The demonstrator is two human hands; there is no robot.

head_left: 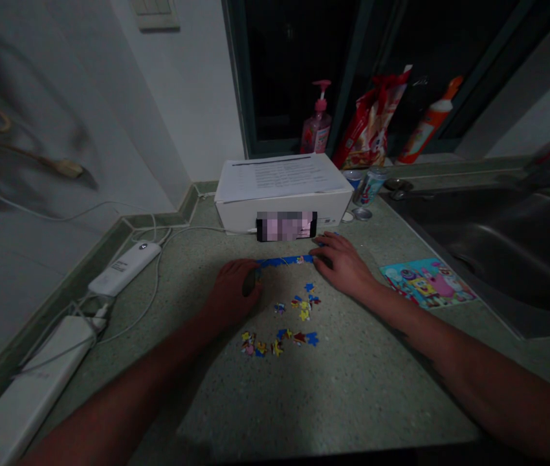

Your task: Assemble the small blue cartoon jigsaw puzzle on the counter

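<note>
Firstly, loose jigsaw pieces [279, 336] on a speckled countertop [362, 388]; beyond them, the curled left hand [230, 292], grip unclear, and the flat, open right hand [341, 262], well apart, touching opposite ends of a joined blue jigsaw strip [285, 261], its long axis running side to side.

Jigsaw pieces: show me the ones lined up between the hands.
The blue strip of joined pieces, running from the left hand to the right hand; the other pieces lie in loose clusters nearer the person.
</note>
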